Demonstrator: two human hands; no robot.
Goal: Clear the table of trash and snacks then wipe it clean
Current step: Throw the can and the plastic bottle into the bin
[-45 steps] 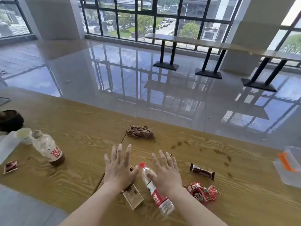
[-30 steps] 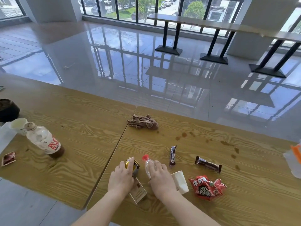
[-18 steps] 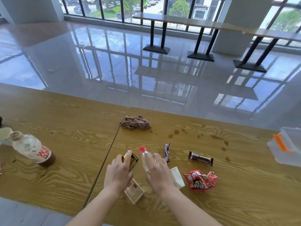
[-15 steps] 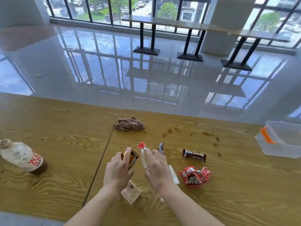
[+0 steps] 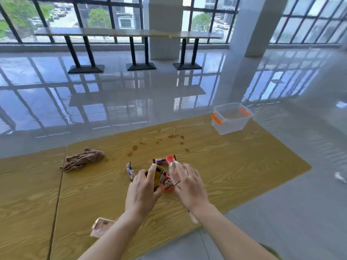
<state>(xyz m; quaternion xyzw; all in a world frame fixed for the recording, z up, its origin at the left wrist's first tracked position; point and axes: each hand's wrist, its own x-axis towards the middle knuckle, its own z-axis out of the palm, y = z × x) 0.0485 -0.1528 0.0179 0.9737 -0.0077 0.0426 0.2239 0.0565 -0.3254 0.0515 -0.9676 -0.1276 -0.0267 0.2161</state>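
Note:
My left hand (image 5: 141,188) grips a small yellow and black can (image 5: 157,175), lifted above the wooden table (image 5: 225,166). Beside it, my right hand (image 5: 189,186) holds a clear plastic bottle with a red cap (image 5: 171,166), its neck pointing up and away. A red snack packet (image 5: 167,184) shows between the two hands. A dark chocolate bar (image 5: 159,161) lies just beyond the bottle cap, and a second wrapped bar (image 5: 130,170) lies left of the can. A small carton (image 5: 101,226) rests near the front edge by my left forearm.
A crumpled brown cloth (image 5: 82,161) lies at the left near the table's far edge. Brown spill spots (image 5: 174,136) mark the wood beyond the snacks. A clear plastic box with orange latches (image 5: 231,118) stands at the far right corner. Glossy floor surrounds the table.
The view has swung right, so the milk-tea bottle at the left is out of frame. Both hands have lifted and carried the can and the bottle rightwards, over the red packet.

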